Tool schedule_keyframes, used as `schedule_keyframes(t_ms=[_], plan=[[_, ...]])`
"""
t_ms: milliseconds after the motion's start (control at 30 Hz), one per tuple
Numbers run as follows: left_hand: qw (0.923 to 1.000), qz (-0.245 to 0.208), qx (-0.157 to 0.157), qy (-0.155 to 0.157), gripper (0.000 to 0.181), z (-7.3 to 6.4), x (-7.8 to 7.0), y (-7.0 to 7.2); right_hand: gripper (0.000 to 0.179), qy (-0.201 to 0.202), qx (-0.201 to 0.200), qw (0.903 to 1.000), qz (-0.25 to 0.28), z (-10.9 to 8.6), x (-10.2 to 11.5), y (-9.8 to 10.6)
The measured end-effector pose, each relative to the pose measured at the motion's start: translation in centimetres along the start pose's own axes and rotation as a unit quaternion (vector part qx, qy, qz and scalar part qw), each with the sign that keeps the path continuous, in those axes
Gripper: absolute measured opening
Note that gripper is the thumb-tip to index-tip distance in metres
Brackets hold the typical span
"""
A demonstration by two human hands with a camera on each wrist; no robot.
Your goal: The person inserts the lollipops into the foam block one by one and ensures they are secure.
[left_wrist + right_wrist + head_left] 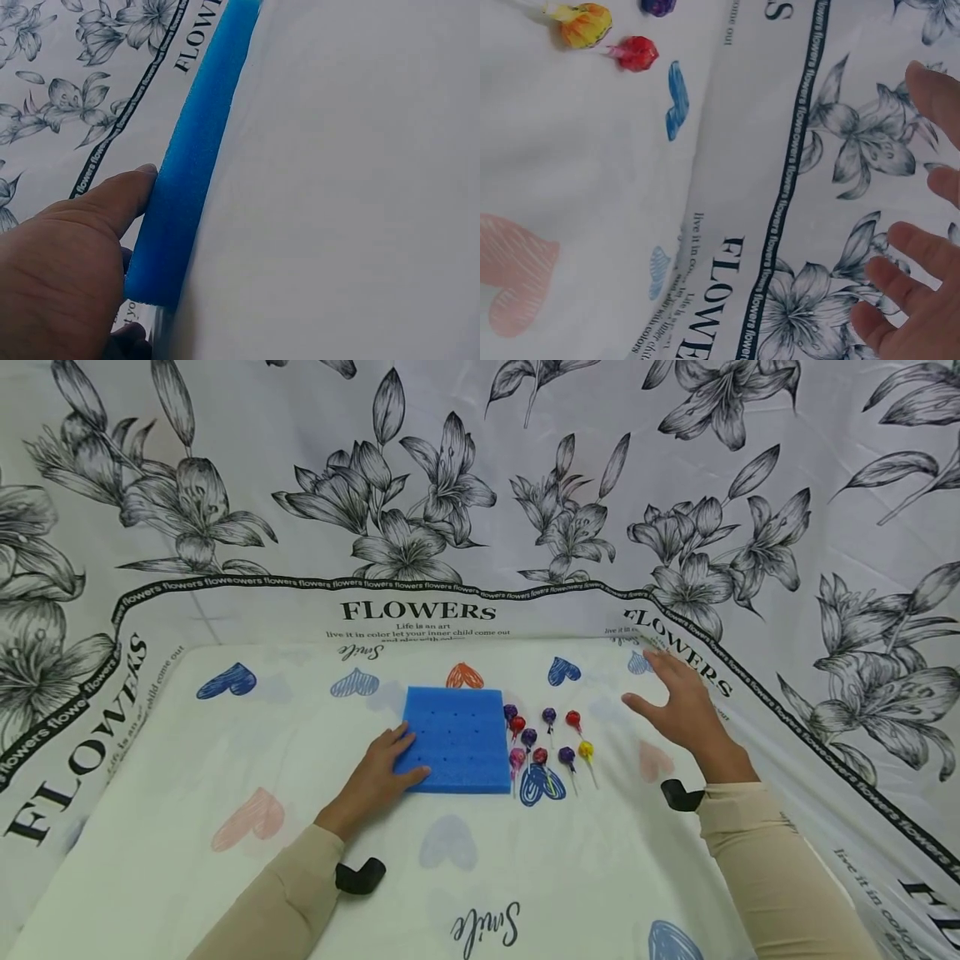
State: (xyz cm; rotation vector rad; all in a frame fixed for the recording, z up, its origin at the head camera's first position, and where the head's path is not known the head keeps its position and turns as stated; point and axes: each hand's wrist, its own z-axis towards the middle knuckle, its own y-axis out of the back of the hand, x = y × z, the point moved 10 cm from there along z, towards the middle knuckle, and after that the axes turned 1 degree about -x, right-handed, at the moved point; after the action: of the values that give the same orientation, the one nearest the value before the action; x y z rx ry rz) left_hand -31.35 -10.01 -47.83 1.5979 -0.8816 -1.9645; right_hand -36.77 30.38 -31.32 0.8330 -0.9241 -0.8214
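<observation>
A blue foam block (457, 752) with rows of small holes lies flat on the table. My left hand (382, 768) holds its left edge near the front corner, thumb on the block and fingertips at the side. The left wrist view shows the thumb (127, 199) against the foam (184, 187); the other fingers are mostly hidden. Right of the block lie several wrapped lollipops, among them a yellow one (586, 750), a red one (573, 719), a pink one (517, 758) and a purple one (567, 756). My right hand (686, 714) hovers to their right, fingers spread, holding nothing.
A white cloth (337, 910) with printed hearts covers the table. Behind it and at the sides hangs a floral-printed curtain (540, 602). A black wrist mount (360, 877) sits on the left sleeve, another (682, 795) on the right.
</observation>
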Motion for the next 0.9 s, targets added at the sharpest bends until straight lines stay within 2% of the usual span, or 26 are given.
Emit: schedule_keyframes(t_ms=[167,267,567,900], plan=[[1.0000,-0.006,-0.001,0.004,0.077,-0.1,0.2,0.0,0.072,0.047,-0.057,0.9967,0.034,-0.1,0.6,-0.4],[1.0000,-0.006,-0.007,0.002,0.077,-0.1,0.2,0.1,0.069,0.052,-0.084,0.9934,0.057,-0.3,0.4,-1.0],[0.9999,-0.007,-0.007,-0.002,0.076,-0.2,0.1,-0.1,0.063,-0.011,-0.102,0.9887,0.109,-1.5,-0.7,-4.6],[0.9999,-0.011,-0.012,-0.003,0.076,-0.3,0.2,0.0,0.061,-0.080,-0.059,0.9837,0.150,-2.9,-2.2,-9.8]])
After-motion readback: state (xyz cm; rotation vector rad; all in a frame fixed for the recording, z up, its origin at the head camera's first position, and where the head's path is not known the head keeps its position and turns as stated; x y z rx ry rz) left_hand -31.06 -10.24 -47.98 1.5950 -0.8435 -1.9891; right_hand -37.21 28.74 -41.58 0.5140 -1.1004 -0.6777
